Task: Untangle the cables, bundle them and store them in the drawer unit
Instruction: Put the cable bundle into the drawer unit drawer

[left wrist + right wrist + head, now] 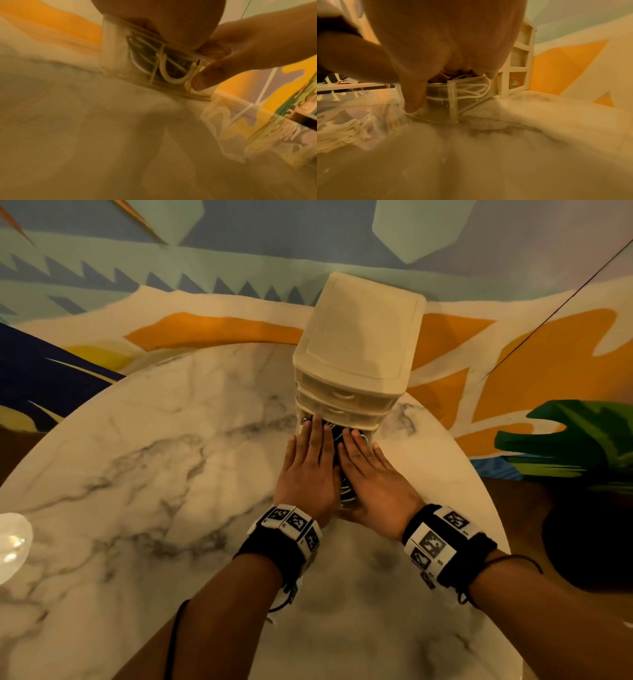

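Both hands, left (310, 474) and right (371, 479), spread flat on cables (346, 491) in the open bottom drawer (443, 102) of the drawer unit (356, 350); stray loops likely snagging on closing.

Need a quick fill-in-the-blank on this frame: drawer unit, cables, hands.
1. The pulled-out drawer is the ____ one of the drawer unit.
2. The white and black cables lie ____ that drawer.
3. The left hand and right hand rest with ____ fingers over the cables.
4. The unit stands on a ____ table.

Missing: bottom; inside; straight; marble
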Available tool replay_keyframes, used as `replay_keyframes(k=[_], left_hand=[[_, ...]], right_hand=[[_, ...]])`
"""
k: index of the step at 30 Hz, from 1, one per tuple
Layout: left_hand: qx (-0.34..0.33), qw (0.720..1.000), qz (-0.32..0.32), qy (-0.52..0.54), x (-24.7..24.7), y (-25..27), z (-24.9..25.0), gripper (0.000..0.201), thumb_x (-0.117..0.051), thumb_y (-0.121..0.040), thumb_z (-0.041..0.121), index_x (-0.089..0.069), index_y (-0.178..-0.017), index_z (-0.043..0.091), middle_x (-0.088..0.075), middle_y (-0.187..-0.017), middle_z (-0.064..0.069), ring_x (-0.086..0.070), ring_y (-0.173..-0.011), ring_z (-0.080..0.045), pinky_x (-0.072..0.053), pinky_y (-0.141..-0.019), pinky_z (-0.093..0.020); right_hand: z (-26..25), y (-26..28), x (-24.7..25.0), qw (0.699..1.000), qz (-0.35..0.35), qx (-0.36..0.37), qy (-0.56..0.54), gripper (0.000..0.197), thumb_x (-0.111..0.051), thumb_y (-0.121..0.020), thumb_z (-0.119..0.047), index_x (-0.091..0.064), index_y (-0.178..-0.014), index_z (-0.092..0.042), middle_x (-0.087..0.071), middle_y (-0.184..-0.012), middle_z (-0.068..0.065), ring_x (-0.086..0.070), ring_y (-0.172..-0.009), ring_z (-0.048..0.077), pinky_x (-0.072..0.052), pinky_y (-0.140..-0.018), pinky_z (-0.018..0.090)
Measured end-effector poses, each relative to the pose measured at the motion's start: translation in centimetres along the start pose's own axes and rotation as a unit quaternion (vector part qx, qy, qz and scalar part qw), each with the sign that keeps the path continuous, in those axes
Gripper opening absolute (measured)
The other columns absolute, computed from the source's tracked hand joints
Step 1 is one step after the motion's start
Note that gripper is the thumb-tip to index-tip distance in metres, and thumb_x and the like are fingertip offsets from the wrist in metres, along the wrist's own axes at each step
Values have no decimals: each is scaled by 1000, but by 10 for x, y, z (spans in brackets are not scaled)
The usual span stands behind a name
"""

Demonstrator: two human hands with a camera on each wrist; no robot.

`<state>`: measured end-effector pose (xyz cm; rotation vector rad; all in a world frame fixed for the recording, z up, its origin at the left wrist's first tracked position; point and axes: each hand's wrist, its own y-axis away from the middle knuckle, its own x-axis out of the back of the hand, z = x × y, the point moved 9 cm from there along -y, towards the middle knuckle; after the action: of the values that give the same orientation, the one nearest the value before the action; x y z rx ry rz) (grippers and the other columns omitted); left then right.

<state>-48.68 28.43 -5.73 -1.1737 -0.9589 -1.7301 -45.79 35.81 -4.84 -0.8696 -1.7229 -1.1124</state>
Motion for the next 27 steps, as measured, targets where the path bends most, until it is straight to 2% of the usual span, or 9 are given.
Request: replay_keyframes(k=[4,6,9,13,17,19,22,27], left_hand=[[16,999,37,18,8,6,1,61,-24,-98,33,-2,-149,8,0,-158,-11,2,-146,-22,8,-116,-32],[33,999,29,23,9,1,1,62,-28,-97,32,-6,-149,6,-5,-158,-13,-3,-146,-23,6,-116,-31],[48,998,21,24,15,-9,-1,63,-30,-96,34,-9,-149,7,-10,-157,-12,-8,-145,-23,-2,-118,-33],[44,999,-11,21,13,-9,-2,65,-28,-96,37,0,-150,12,-1,-159,-7,2,-146,-20,0,-119,-40],[28,999,-17,34,17,-11,-3,65,-33,-95,36,-5,-149,11,-7,-158,-8,-5,-146,-21,-8,-119,-40],[20,999,-22,30,17,-12,-4,66,-34,-94,35,-6,-149,10,-8,-158,-9,-7,-145,-22,-11,-119,-41],[19,999,-33,14,16,-12,-3,65,-30,-96,36,-3,-149,11,-5,-158,-9,-3,-146,-22,-8,-119,-41],[8,998,-51,-39,10,6,3,63,-19,-99,40,5,-149,9,13,-157,-11,12,-145,-24,0,-119,-41]], right_hand=[[2,-2,-3,1000,-1,1,-21,105,-54,-81,-61,9,-150,-11,20,-157,6,22,-143,18,2,-120,36],[4,-6,-5,1000,-2,-1,-24,105,-55,-81,-59,6,-150,-9,16,-158,8,19,-144,20,-2,-121,38],[3,-9,-3,1000,-7,-1,-30,106,-59,-80,-56,4,-150,-6,12,-158,11,16,-145,23,-1,-121,36],[-2,-2,1,999,9,-23,-34,98,-56,-86,-51,4,-150,-8,12,-158,11,14,-146,22,-6,-120,39],[-8,10,0,997,47,-52,-43,92,-55,-90,-41,7,-149,-8,16,-157,11,14,-146,23,-2,-120,37],[-9,10,-1,996,43,-58,-59,91,-54,-91,-39,9,-148,-7,16,-157,12,15,-145,23,-2,-121,37],[-8,5,-1,998,16,-51,-37,91,-53,-91,-44,7,-149,-7,14,-158,12,14,-146,24,-4,-121,38],[1,-2,0,999,-15,-44,-19,92,-51,-90,-50,4,-150,-7,12,-158,11,12,-146,22,-1,-120,35]])
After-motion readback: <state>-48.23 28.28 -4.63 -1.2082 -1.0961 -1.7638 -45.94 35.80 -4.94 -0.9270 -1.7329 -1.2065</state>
